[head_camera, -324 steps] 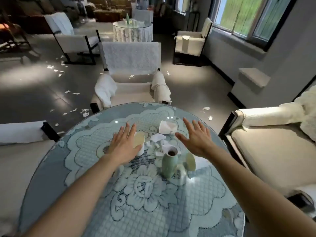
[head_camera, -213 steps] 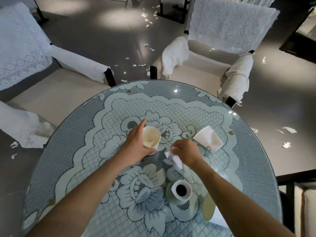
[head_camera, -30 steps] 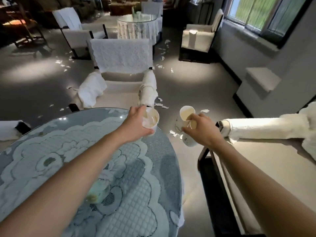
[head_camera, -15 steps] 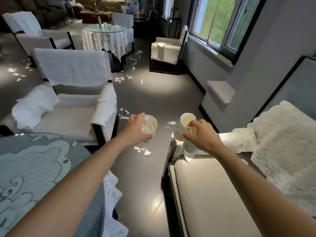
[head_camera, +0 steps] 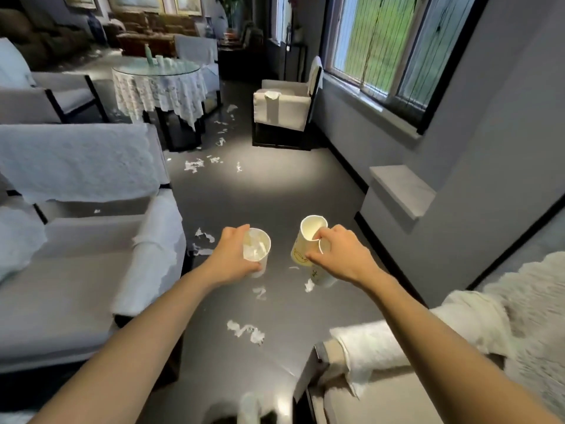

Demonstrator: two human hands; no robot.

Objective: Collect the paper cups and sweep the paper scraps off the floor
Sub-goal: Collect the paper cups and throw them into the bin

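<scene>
The left grip [head_camera: 234, 255] clasps one cup [head_camera: 261, 266] upright so its scraps [head_camera: 254, 248] cannot spill, while the right grip [head_camera: 345, 258] pinches two cups [head_camera: 299, 252] by their rims, probably for carrying.

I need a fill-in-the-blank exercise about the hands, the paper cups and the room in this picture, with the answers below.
1. The left hand grips a white paper cup with torn paper ____ inside.
2. The right hand holds a second white paper cup, whose drawing is ____.
3. More white paper pieces lie on the dark grey ____.
4. The pale green vase stands on the far round ____.
Answers: scraps, yellow, floor, table.
</scene>
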